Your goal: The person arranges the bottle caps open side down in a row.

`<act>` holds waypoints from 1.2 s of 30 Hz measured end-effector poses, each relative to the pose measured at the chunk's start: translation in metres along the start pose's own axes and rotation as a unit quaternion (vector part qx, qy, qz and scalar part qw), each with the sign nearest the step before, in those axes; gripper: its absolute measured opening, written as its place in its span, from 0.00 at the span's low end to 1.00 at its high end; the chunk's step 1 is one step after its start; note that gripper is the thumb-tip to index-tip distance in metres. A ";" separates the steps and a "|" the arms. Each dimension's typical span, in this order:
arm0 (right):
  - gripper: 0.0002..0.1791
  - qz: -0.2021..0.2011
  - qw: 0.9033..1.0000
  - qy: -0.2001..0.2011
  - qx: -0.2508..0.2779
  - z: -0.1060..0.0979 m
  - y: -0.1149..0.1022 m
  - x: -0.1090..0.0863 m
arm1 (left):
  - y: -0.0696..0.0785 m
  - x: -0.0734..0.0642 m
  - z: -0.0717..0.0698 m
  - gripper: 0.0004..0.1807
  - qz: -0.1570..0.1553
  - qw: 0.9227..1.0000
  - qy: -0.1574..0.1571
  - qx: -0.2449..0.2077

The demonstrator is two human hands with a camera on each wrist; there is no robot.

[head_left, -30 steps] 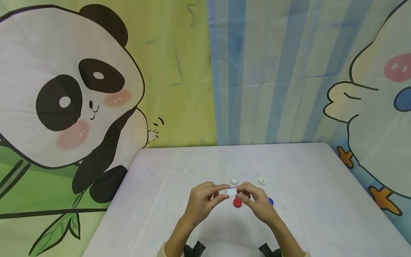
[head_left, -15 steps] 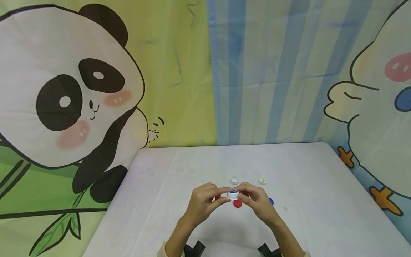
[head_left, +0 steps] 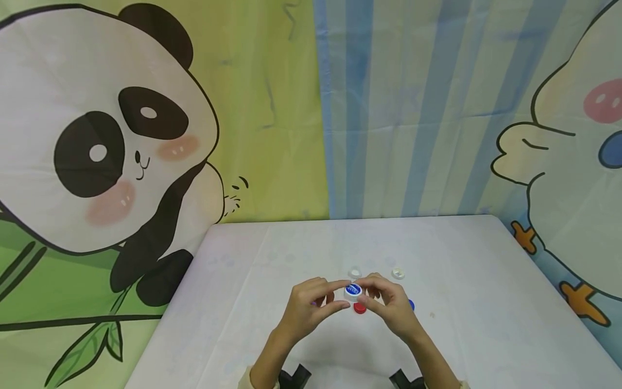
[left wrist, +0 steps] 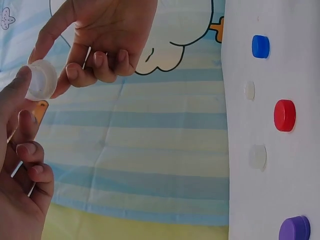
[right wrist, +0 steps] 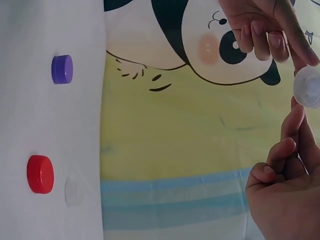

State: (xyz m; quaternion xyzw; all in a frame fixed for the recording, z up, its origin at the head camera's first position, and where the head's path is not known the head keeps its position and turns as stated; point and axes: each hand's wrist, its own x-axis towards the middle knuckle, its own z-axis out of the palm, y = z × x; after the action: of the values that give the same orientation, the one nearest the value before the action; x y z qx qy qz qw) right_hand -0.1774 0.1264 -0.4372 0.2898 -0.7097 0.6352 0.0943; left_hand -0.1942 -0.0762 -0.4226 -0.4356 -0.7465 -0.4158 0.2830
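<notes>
A white bottle cap [head_left: 353, 292] with a blue printed top is held up between both hands, its top tilted toward the head view. My right hand [head_left: 387, 301] pinches its right side between index finger and thumb. The left hand [head_left: 311, 303] has its index fingertip at the cap's upper left edge, with the thumb just below. In the left wrist view the cap [left wrist: 42, 80] turns its translucent side to the camera, a fingertip overlapping it. The other fingers of both hands are loosely curled. Behind the hands lies a red cap [head_left: 359, 308], partly covered in the head view.
On the white table [head_left: 272, 248] lie a blue cap [left wrist: 260, 46], a purple cap [right wrist: 62, 69] largely hidden behind the left hand in the head view, and two pale caps, one clear cap [head_left: 355, 272] and one whitish cap [head_left: 398, 273]. Printed curtains stand behind.
The white cap has been turned from side-on until its blue printed top faces the head view, and it has shifted slightly right. The loose caps on the table have stayed put.
</notes>
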 end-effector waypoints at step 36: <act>0.15 0.068 0.950 -0.030 -0.305 0.024 0.107 0.097 | -0.149 -0.009 -0.006 0.16 -0.205 0.962 -0.144 0.105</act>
State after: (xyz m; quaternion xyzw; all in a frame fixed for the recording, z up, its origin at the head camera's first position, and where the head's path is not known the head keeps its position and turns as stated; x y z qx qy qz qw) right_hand -0.3073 0.0780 -0.4837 0.2170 -0.8899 0.3848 0.1137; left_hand -0.3222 -0.1259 -0.4827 -0.2965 -0.8921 -0.3169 0.1258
